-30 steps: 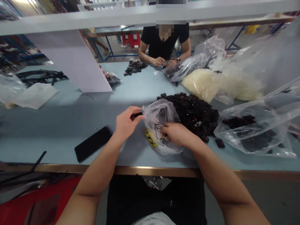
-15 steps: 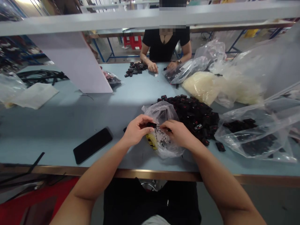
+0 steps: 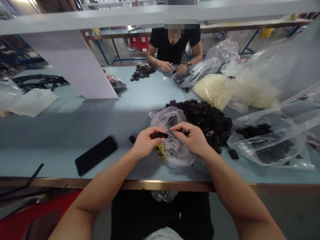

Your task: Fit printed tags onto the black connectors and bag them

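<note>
Over an open clear plastic bag (image 3: 168, 116), my left hand (image 3: 143, 142) pinches a small black plastic part (image 3: 163, 135) between thumb and fingers. My right hand (image 3: 193, 137) is close beside it, fingers closed, with a small dark piece (image 3: 185, 132) partly showing in its curl; its kind is hidden. Many tiny silvery-white pieces (image 3: 172, 144) lie in the bag below both hands. Yellow printing shows on the bag's left side. Behind my right hand spreads a pile of black plastic parts (image 3: 207, 116) with red marks.
A phone (image 3: 96, 155) lies left of my arm. One loose black part (image 3: 132, 139) sits beside my left hand, another (image 3: 233, 154) at right. Clear bags (image 3: 270, 150) flank the pile. Opposite, a co-worker's hands (image 3: 172, 67) handle small parts. A white shelf (image 3: 125, 20) crosses above.
The black part in my left hand has tilted. My right hand has shifted slightly, its fingertips a little higher. The co-worker's hand has left the small white pieces and joined the other hand.
</note>
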Demonstrator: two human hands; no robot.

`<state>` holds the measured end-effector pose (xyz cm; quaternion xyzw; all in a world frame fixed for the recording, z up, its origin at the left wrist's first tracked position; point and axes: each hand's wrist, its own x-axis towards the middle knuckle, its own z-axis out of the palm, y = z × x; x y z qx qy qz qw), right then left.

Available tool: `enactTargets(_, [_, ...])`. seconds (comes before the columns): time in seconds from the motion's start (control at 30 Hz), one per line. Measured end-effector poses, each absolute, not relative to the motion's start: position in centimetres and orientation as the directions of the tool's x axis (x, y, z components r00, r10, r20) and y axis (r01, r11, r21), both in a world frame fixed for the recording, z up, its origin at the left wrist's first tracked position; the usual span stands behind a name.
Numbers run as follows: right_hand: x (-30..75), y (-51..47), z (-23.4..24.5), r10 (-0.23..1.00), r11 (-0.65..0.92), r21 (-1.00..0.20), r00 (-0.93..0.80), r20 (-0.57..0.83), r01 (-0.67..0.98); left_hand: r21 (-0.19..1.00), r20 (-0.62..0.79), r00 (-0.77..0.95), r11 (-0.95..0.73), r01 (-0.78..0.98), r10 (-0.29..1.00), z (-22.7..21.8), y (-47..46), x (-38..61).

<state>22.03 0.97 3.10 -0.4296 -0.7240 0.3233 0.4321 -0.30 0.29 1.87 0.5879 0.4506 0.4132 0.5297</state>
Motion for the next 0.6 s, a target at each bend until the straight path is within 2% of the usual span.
enactTargets(0.37, [21.42, 0.66, 3.10, 0.931, 0.315, -0.899, -0.283, 0.231, 0.303, 0.996, 0.000, 0.235, -0.021, 0.089, 0.972, 1.85, -0.01, -0.12])
enactTargets(0.6, [21.06, 0.71, 2.67, 0.910, 0.371, -0.883, -0.304, 0.283, 0.288, 0.985, 0.051, 0.221, -0.085, 0.149, 0.974, 1.29, -0.44, -0.06])
